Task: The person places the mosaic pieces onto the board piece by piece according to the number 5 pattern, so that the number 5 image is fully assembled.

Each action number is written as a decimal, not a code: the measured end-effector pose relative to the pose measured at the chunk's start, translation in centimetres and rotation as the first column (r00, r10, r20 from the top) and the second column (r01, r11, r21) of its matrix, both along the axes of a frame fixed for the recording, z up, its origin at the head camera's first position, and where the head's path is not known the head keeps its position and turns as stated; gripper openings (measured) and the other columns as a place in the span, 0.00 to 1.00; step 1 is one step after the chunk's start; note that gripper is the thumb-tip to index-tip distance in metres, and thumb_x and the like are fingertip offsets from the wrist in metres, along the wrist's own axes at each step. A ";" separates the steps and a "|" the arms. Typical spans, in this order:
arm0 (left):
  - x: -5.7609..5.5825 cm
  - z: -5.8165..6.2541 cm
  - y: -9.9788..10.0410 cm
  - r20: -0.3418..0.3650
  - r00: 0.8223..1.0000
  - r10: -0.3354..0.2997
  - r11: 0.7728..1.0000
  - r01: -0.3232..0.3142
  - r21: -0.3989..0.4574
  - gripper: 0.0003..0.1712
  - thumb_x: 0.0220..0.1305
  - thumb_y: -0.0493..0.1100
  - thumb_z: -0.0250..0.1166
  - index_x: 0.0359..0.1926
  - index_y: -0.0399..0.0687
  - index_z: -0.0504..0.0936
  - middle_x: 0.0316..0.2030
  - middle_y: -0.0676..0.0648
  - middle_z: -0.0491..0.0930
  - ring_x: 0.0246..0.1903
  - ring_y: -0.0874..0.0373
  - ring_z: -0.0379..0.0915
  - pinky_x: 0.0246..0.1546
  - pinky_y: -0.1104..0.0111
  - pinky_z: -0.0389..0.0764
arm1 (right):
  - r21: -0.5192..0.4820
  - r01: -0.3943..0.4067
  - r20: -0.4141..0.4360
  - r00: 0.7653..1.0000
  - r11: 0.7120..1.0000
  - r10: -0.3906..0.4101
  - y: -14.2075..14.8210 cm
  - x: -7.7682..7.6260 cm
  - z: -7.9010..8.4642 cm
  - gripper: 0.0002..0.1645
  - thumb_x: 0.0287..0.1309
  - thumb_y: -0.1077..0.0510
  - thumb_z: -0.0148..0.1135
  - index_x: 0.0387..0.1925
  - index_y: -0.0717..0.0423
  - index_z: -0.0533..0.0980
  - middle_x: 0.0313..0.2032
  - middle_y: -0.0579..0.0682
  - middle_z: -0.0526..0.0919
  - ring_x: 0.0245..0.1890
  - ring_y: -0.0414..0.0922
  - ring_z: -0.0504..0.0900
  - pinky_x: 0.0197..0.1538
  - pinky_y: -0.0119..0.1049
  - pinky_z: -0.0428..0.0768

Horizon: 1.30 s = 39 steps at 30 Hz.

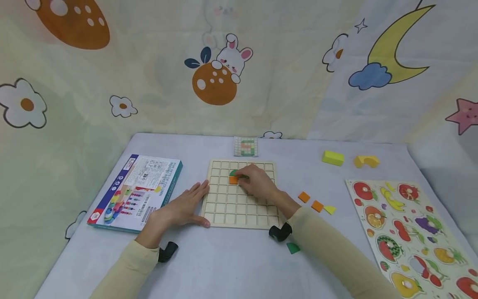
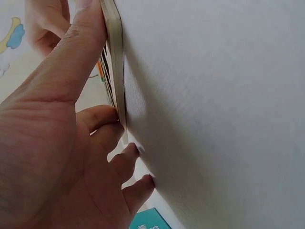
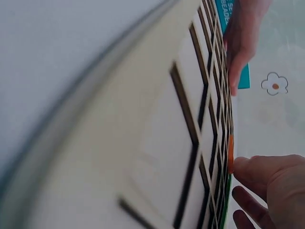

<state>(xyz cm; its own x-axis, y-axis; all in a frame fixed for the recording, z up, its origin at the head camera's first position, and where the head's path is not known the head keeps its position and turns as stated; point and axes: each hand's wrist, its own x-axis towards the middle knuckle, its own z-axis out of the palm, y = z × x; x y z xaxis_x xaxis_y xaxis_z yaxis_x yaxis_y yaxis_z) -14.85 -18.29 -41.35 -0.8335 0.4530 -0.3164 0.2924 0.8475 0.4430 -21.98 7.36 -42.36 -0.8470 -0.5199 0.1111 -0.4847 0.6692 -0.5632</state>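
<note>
A square wooden grid board (image 1: pixel 224 207) lies flat on the table. My left hand (image 1: pixel 184 205) rests at its left edge, fingers spread and thumb at the near corner; in the left wrist view the thumb and fingertips touch the board's side. Over the upper part of the board, my right hand (image 1: pixel 257 181) pinches a small green piece (image 1: pixel 232 172) between thumb and fingers. Just on the near side of it, an orange square piece (image 1: pixel 233 180) lies on the grid. In the right wrist view the thumb touches where orange and green meet.
A boxed set (image 1: pixel 153 182) lies to the left. Behind the board is a small pattern card (image 1: pixel 245 147). On the right are two orange pieces (image 1: pixel 304 197), a yellow piece (image 1: pixel 330 209), a green piece (image 1: pixel 293 248), yellow blocks (image 1: pixel 332 158) and a fruit puzzle board (image 1: pixel 401 216).
</note>
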 end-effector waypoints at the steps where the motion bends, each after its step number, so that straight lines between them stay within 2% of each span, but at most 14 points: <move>1: 0.0 -0.1 0.0 0.002 1.000 -0.002 1.000 0.002 0.003 0.67 0.45 0.61 0.75 0.76 0.40 0.46 0.78 0.44 0.37 0.77 0.42 0.34 0.75 0.45 0.46 | -0.001 -0.012 0.003 1.000 1.000 0.012 0.0 0.1 -0.1 0.16 0.62 0.62 0.61 0.52 0.55 0.81 0.49 0.49 0.85 0.54 0.47 0.78 0.58 0.42 0.79; 4: 0.0 -0.2 0.2 0.003 1.000 -0.006 1.000 0.006 0.007 0.67 0.45 0.62 0.75 0.76 0.41 0.46 0.78 0.44 0.38 0.77 0.42 0.34 0.75 0.45 0.46 | 0.010 -0.025 -0.012 1.000 1.000 0.025 0.1 0.3 -0.4 0.16 0.61 0.62 0.61 0.50 0.54 0.82 0.49 0.49 0.85 0.54 0.47 0.78 0.58 0.41 0.79; 10: -0.1 -0.5 0.3 0.006 1.000 0.003 1.000 -0.003 -0.004 0.68 0.44 0.63 0.75 0.76 0.42 0.46 0.78 0.44 0.37 0.77 0.43 0.34 0.75 0.46 0.45 | 0.003 0.054 0.017 0.998 0.999 -0.054 1.9 0.8 0.6 0.17 0.62 0.60 0.62 0.52 0.51 0.81 0.48 0.46 0.85 0.53 0.44 0.78 0.56 0.40 0.80; 16: 0.1 -0.3 0.5 0.007 1.000 -0.002 1.000 0.002 0.006 0.68 0.44 0.63 0.74 0.76 0.41 0.46 0.78 0.43 0.38 0.76 0.42 0.34 0.75 0.45 0.45 | 0.019 0.135 0.015 0.991 0.991 -0.135 8.1 2.3 1.8 0.21 0.60 0.60 0.65 0.55 0.54 0.79 0.49 0.49 0.84 0.55 0.49 0.78 0.60 0.47 0.78; 17: 0.1 -0.2 0.4 0.007 1.000 -0.004 1.000 0.004 0.006 0.68 0.44 0.63 0.74 0.76 0.41 0.46 0.78 0.43 0.38 0.76 0.41 0.34 0.74 0.44 0.45 | 0.028 0.154 0.021 0.988 0.988 -0.154 9.3 2.6 1.9 0.21 0.59 0.60 0.65 0.55 0.54 0.79 0.50 0.50 0.84 0.53 0.50 0.78 0.59 0.48 0.78; 21: 0.0 0.0 0.2 0.013 1.000 -0.002 1.000 0.002 0.004 0.68 0.45 0.63 0.74 0.76 0.41 0.45 0.78 0.44 0.37 0.77 0.42 0.33 0.75 0.45 0.45 | 0.066 0.235 0.062 0.969 0.970 -0.239 13.8 4.0 1.6 0.22 0.59 0.59 0.65 0.56 0.54 0.78 0.51 0.52 0.83 0.53 0.52 0.78 0.60 0.53 0.77; 25: 0.1 0.2 0.0 0.015 1.000 -0.001 1.000 0.001 -0.001 0.68 0.45 0.62 0.74 0.76 0.41 0.45 0.78 0.44 0.36 0.77 0.42 0.32 0.75 0.45 0.45 | 0.111 0.251 0.038 0.966 0.962 -0.257 16.5 4.9 0.6 0.22 0.58 0.57 0.67 0.55 0.56 0.78 0.48 0.54 0.83 0.51 0.53 0.79 0.58 0.55 0.77; 32: 0.2 0.2 -0.4 0.003 1.000 -0.004 1.000 0.004 0.027 0.68 0.45 0.62 0.74 0.76 0.39 0.46 0.77 0.41 0.37 0.76 0.39 0.33 0.74 0.42 0.45 | 0.106 0.242 0.004 0.970 0.964 -0.244 17.1 5.7 -0.8 0.25 0.54 0.57 0.70 0.54 0.56 0.78 0.48 0.52 0.83 0.48 0.49 0.79 0.55 0.49 0.81; 39: 0.2 0.2 -0.1 0.010 1.000 -0.006 1.000 0.006 0.024 0.68 0.45 0.62 0.74 0.76 0.40 0.45 0.78 0.43 0.37 0.76 0.41 0.33 0.74 0.44 0.45 | 0.077 0.230 -0.046 0.973 0.970 -0.227 15.8 5.5 -0.6 0.24 0.55 0.61 0.69 0.54 0.57 0.78 0.47 0.53 0.84 0.47 0.49 0.80 0.55 0.50 0.81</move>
<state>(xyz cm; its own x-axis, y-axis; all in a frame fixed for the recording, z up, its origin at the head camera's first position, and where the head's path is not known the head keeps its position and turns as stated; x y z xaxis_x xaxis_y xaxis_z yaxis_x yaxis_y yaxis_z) -14.62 -18.38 -41.12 -0.8277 0.4656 -0.3134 0.2929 0.8346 0.4665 -16.49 23.17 -42.99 -0.9404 -0.3220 0.1096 -0.3332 0.8070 -0.4875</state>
